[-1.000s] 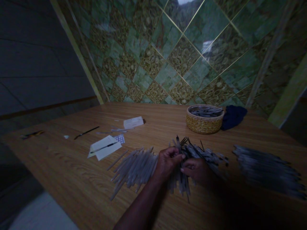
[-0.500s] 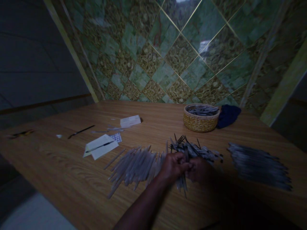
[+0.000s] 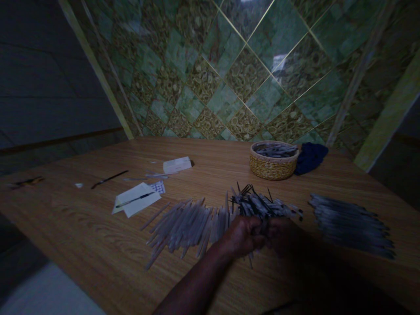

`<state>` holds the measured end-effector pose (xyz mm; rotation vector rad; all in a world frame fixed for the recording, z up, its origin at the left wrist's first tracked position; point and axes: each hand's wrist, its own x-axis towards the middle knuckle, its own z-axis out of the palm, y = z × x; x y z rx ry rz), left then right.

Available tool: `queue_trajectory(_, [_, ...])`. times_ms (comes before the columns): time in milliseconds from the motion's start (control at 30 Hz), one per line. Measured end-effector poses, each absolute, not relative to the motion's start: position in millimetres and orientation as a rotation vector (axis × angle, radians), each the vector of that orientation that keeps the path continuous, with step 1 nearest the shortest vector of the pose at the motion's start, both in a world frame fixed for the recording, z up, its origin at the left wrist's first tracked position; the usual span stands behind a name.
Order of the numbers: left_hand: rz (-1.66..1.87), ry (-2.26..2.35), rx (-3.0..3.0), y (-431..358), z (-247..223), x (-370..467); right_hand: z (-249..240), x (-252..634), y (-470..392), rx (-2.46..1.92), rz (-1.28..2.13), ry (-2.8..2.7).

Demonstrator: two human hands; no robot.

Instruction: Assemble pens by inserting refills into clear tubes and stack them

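My left hand [image 3: 246,235] and my right hand [image 3: 282,235] meet low over the table, fingers closed. Between them they grip a dark, slender pen, mostly hidden by the fingers. Dim light keeps much of my right hand in shadow. Just left of my left hand lies a spread of pale, see-through pen barrels [image 3: 185,227]. Behind the hands is a jumbled heap of thin black and pale pen parts [image 3: 259,203]. Farther right, dark pens [image 3: 351,225] lie side by side in a flat row.
A woven basket [image 3: 274,168] full of pens stands at the back right, with dark blue cloth [image 3: 311,157] beside it. A white box [image 3: 177,165], folded paper [image 3: 136,200] with a pen on it, and a dark thin stick [image 3: 110,179] lie on the left. A tiled wall [image 3: 210,96] bounds the table.
Both hands have come slightly down and to the right, still together. The dark piece that stuck up between them is now mostly covered by the fingers.
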<state>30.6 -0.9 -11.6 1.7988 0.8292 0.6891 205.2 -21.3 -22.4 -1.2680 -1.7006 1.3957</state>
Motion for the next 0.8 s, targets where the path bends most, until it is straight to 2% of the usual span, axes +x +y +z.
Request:
queue_trajectory(200, [0.647, 0.78, 1.986, -3, -3, 30, 27, 202, -38, -1.217, 0.968, -1.845])
queue_trajectory(367, [0.609, 0.768, 1.974, -6, -2, 31, 34, 191, -46, -1.363, 0.576, -2.011])
queue_trajectory(800, [0.636, 0.747, 2.117, -10, 4, 32, 16, 193, -42, -1.343, 0.509, -2.097])
